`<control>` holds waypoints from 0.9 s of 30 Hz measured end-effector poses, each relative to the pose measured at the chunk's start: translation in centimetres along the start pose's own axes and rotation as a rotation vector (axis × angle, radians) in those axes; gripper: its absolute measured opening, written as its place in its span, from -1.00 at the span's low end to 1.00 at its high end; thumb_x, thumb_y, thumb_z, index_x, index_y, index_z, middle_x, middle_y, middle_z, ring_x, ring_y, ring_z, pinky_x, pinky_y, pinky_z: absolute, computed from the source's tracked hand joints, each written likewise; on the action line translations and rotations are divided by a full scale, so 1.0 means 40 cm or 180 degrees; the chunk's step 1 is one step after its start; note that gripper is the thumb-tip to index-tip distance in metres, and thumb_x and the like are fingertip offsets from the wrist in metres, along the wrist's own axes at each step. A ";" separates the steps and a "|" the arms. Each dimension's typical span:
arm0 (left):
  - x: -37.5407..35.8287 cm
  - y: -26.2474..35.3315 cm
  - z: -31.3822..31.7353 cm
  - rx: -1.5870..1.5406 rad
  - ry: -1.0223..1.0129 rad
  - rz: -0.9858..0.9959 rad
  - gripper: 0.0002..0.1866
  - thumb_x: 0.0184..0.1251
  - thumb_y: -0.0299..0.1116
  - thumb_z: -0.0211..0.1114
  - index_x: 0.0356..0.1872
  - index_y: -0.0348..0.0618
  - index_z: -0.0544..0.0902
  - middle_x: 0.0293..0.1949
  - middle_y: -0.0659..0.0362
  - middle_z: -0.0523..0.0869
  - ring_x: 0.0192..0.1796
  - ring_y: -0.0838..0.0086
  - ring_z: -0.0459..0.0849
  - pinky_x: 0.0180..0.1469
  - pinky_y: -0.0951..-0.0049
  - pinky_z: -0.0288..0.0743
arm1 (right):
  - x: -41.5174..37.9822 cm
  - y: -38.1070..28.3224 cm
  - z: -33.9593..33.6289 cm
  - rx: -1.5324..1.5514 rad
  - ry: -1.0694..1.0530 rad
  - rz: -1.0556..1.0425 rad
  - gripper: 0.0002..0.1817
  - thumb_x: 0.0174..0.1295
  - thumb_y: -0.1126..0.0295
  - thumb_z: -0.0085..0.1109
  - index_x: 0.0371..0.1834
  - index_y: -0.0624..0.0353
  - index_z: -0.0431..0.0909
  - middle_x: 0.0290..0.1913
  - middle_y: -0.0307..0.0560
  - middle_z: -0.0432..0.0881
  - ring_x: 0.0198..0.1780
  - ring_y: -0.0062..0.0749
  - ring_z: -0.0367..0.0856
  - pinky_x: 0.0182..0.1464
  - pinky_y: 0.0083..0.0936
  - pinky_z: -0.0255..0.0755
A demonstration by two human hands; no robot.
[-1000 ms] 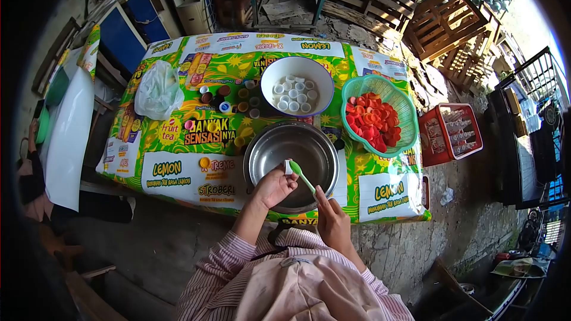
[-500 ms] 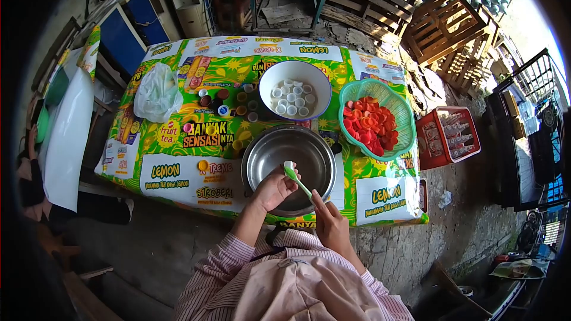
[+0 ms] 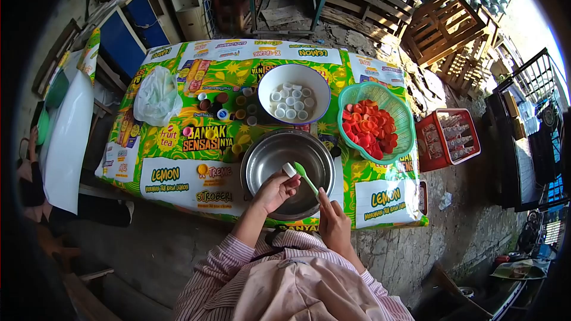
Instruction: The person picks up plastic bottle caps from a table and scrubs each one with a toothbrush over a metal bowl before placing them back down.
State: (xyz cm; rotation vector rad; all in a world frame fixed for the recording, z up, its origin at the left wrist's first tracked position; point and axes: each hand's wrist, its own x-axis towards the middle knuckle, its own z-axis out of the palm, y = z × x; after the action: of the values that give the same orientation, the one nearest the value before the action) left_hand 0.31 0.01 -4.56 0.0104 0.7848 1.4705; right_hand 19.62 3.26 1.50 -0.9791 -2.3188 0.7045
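Note:
Over the steel basin (image 3: pixel 256 157), my left hand (image 3: pixel 277 191) pinches a small white cap (image 3: pixel 289 170) between thumb and fingers. My right hand (image 3: pixel 334 221) grips a slim green-and-white tool (image 3: pixel 304 177), its index finger stretched along the handle. The tool's wide green head points up and left, just right of the cap; its working side is hidden. Beyond the basin stands a white enamel bowl (image 3: pixel 271 83) with several white caps (image 3: pixel 291 103) in it. A green plastic basket (image 3: pixel 403 120) of red caps (image 3: pixel 370 129) stands to the right.
Loose caps in several colours (image 3: pixel 222 113) and a translucent plastic bag (image 3: pixel 157 96) lie on the left of the printed tablecloth (image 3: pixel 166 172). A red crate (image 3: pixel 429 142) stands beyond the table's right edge. Another person's arm (image 3: pixel 34 163) shows at far left.
The tool's green head has come away from the cap and shifted slightly right. The cap, still in my left hand, now shows more of its side. My right hand moved slightly right.

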 end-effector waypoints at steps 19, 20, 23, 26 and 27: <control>-0.080 0.075 0.070 0.6345 0.0875 0.2108 -0.88 0.15 -0.44 0.19 -0.27 -0.14 0.52 -0.44 0.07 0.68 -0.36 0.16 0.66 -0.36 0.23 0.51 | -0.005 0.045 -0.032 -0.0479 -0.0397 0.0412 -0.47 0.20 0.51 0.07 0.28 -0.03 0.34 -0.51 -0.08 0.46 -0.58 -0.21 0.47 -0.56 -0.30 0.33; -0.076 0.071 0.070 0.5780 0.0906 0.1848 -0.89 0.16 -0.42 0.18 -0.28 -0.12 0.53 -0.44 0.09 0.68 -0.35 0.18 0.66 -0.31 0.20 0.49 | 0.000 0.031 -0.047 -0.0290 -0.0288 0.0459 -0.50 0.20 0.52 0.06 0.25 0.00 0.36 -0.47 -0.02 0.49 -0.56 -0.12 0.49 -0.53 -0.27 0.35; -0.085 0.076 0.087 0.4963 0.0785 0.1660 -0.89 0.20 -0.37 0.15 -0.28 -0.12 0.55 -0.39 0.10 0.69 -0.30 0.21 0.67 -0.20 0.25 0.44 | 0.003 0.024 -0.060 -0.0010 -0.0199 0.0533 -0.54 0.21 0.52 0.04 0.22 0.03 0.39 -0.45 0.05 0.53 -0.53 -0.05 0.51 -0.49 -0.23 0.35; -0.072 0.057 0.031 0.6270 0.0808 0.2120 -0.90 0.12 -0.40 0.22 -0.33 -0.11 0.55 -0.46 0.10 0.66 -0.39 0.21 0.65 -0.36 0.25 0.47 | 0.003 0.041 -0.045 -0.0276 -0.0454 0.0526 -0.55 0.21 0.52 0.04 0.22 0.05 0.40 -0.45 0.05 0.52 -0.52 -0.05 0.51 -0.49 -0.23 0.35; -0.069 0.067 0.047 0.6270 0.0817 0.2150 -0.90 0.12 -0.40 0.22 -0.33 -0.11 0.55 -0.46 0.10 0.66 -0.39 0.21 0.65 -0.36 0.25 0.47 | 0.002 0.036 -0.046 -0.0214 -0.0298 0.0411 -0.52 0.21 0.50 0.05 0.24 0.03 0.37 -0.47 0.00 0.50 -0.55 -0.10 0.50 -0.53 -0.25 0.34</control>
State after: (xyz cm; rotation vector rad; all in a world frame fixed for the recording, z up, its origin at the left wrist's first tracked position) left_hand -0.87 -1.19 -0.63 1.6951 2.2757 0.6749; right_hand 21.45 4.66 1.95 -1.1575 -2.3901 0.7419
